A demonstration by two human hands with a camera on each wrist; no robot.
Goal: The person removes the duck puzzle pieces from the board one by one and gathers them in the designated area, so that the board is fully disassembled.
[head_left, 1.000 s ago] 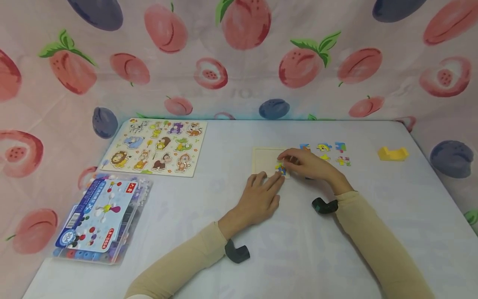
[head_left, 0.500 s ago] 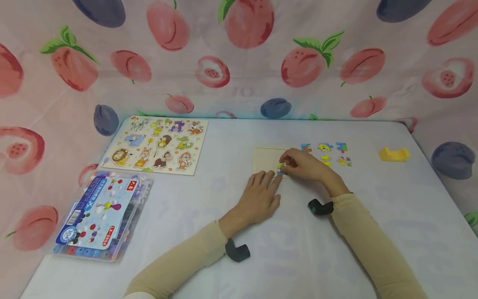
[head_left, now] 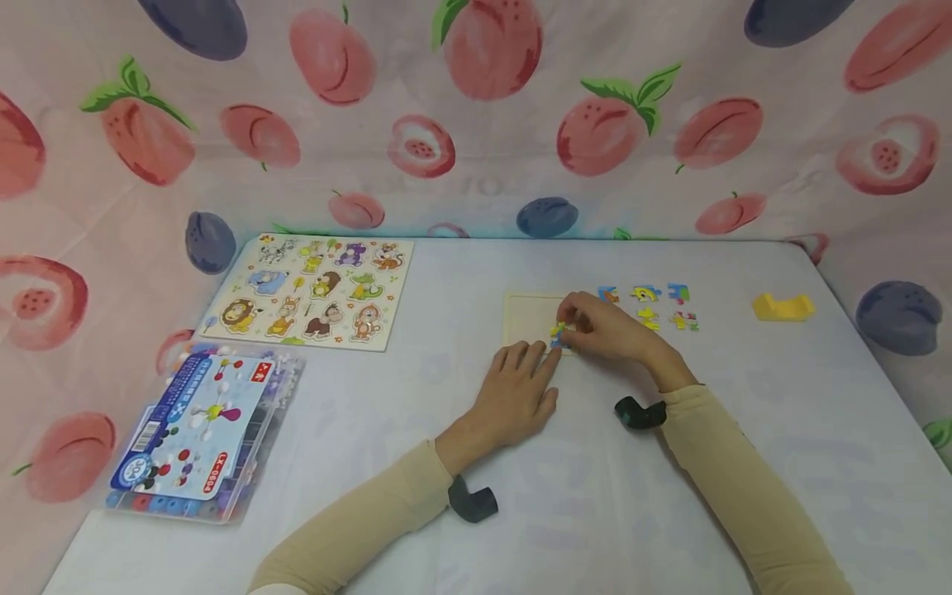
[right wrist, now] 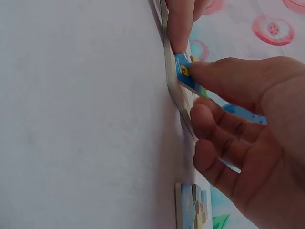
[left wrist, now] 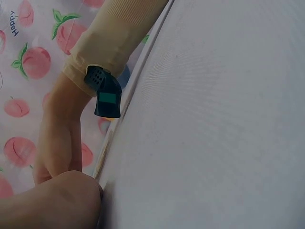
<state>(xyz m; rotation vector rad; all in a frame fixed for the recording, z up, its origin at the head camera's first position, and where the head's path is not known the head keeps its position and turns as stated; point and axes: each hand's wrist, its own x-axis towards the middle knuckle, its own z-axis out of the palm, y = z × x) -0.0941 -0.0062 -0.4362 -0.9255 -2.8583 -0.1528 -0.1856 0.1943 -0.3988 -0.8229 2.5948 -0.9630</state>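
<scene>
My right hand (head_left: 606, 330) pinches a blue and yellow jigsaw piece (right wrist: 184, 70) between thumb and fingers, over the front right part of a shallow wooden puzzle tray (head_left: 524, 314). The piece is tilted in the right wrist view, one edge down by the tray's rim. My left hand (head_left: 513, 401) lies palm down in front of the tray with fingers extended. A left fingertip (right wrist: 179, 45) touches the top end of the piece in the right wrist view. In the left wrist view a knuckle blocks most of the work.
Several loose jigsaw pieces (head_left: 645, 293) lie right of the tray, partly behind my right hand. Farther right is a yellow block (head_left: 784, 307). An animal puzzle board (head_left: 307, 291) lies at the back left, with a clear plastic case (head_left: 201, 438) in front of it.
My right hand has shifted slightly left and its wrist has turned, keeping the piece at the tray's front right. More of the loose pieces show beside it. My left hand has barely moved.
</scene>
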